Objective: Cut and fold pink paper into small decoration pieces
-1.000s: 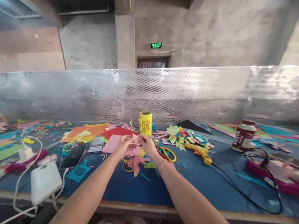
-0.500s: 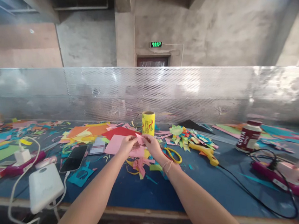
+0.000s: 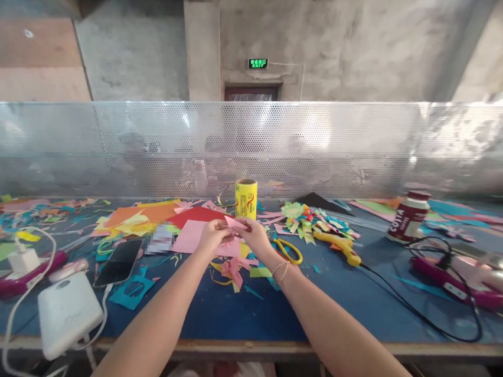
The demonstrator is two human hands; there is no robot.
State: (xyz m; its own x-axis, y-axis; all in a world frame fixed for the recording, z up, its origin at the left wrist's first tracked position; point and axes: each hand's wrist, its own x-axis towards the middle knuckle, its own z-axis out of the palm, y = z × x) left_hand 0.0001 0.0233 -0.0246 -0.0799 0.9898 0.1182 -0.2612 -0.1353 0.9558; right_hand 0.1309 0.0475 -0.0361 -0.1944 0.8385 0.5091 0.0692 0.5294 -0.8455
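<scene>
Both hands meet over the middle of the blue table, pinching a small piece of pink paper (image 3: 233,223) between them. My left hand (image 3: 214,236) grips its left side with closed fingers; my right hand (image 3: 253,236) holds the right side. Parts of the piece are hidden by the fingers. Below them lies a larger pink paper sheet (image 3: 188,237), beside a red sheet (image 3: 199,216). A yellow tube (image 3: 246,198) stands upright just behind the hands. Yellow-handled scissors (image 3: 290,252) lie to the right of my right wrist. Crumpled pink scraps (image 3: 232,269) rest nearer to me.
A yellow glue gun (image 3: 339,244) with a black cord lies right, near a brown bottle (image 3: 409,217) and a purple power strip (image 3: 460,284). At left are a phone (image 3: 120,263), a white charger (image 3: 68,313) and cables. A perforated metal screen (image 3: 148,155) runs behind.
The view has shifted slightly, so the scene sits a little higher and further left. Both hands stay together on the pink paper, with its angle and the fingers slightly altered.
</scene>
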